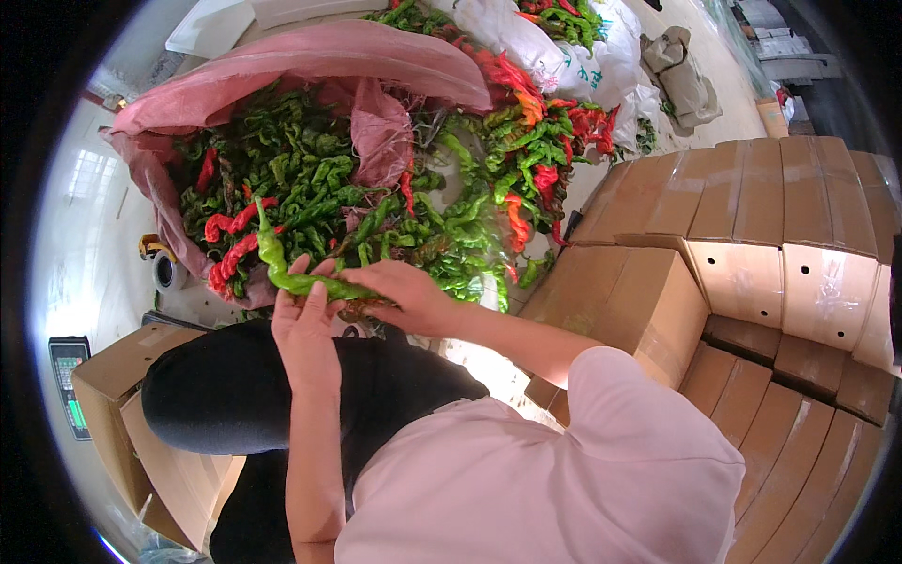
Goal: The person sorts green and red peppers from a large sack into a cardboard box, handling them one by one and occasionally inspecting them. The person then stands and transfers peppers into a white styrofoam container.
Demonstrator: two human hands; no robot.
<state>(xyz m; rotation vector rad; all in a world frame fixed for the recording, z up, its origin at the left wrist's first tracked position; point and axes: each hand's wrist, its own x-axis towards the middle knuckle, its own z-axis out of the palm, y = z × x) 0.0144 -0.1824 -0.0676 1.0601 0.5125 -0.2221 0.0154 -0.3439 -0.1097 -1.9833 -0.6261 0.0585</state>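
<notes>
A long, twisted green chili pepper (273, 255) lies across both hands, its stem end pointing up and away from me. My left hand (308, 317) holds its middle between thumb and fingers. Around its lower end are the fingers of my right hand (405, 296). Just beyond the hands, a pink woven sack (303, 53) lies spread, full of curled green peppers (296, 151). A few red peppers (236, 222) rest at its near side. To the right of the sack, more green peppers (465, 225) lie in a loose heap with red ones (518, 222) among them.
Closed cardboard boxes (747, 190) are stacked on the right. An open cardboard box (116, 366) stands at my left, near a scale display (70, 388) and a tape roll (168, 271). White sacks (521, 42) with peppers stand at the back, near a white foam box (211, 28).
</notes>
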